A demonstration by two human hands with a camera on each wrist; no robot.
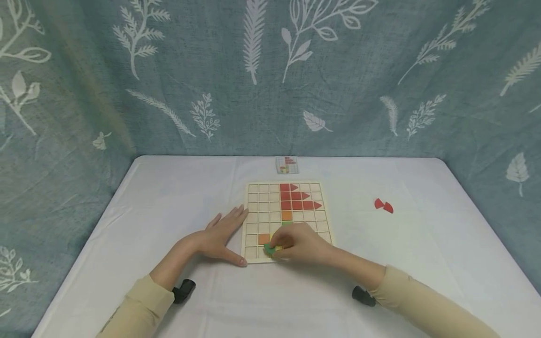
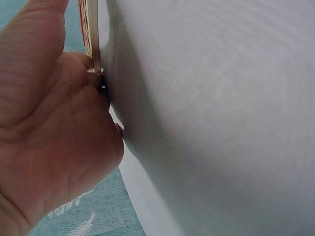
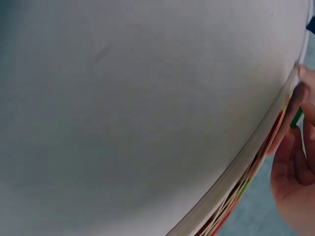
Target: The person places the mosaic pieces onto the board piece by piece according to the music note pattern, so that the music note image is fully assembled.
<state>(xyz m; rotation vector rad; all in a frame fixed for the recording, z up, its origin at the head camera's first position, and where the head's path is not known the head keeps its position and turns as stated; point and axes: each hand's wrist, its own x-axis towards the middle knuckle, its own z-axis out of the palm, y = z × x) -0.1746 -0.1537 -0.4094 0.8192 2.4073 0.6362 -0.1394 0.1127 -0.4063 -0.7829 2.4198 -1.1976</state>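
A wooden grid board (image 1: 252,216) lies on the table, with red, orange, green and yellow pieces set in some of its squares. My right hand (image 1: 302,244) pinches a small green piece (image 1: 268,249) over the board's near rows, close to an orange square (image 1: 264,239). In the right wrist view the green piece (image 3: 297,118) shows edge-on between thumb and fingers. Spread fingers of my left hand (image 1: 221,237) rest along the board's left edge, the thumb at its near left corner. The right hand hides part of the lower rows.
Beyond the board lies a small pattern card (image 1: 287,165) with a coloured picture. Two red wedge pieces (image 1: 383,205) sit on the white table (image 1: 405,244) to the right. Leaf-patterned curtain (image 1: 270,117) hangs behind the table and at both sides.
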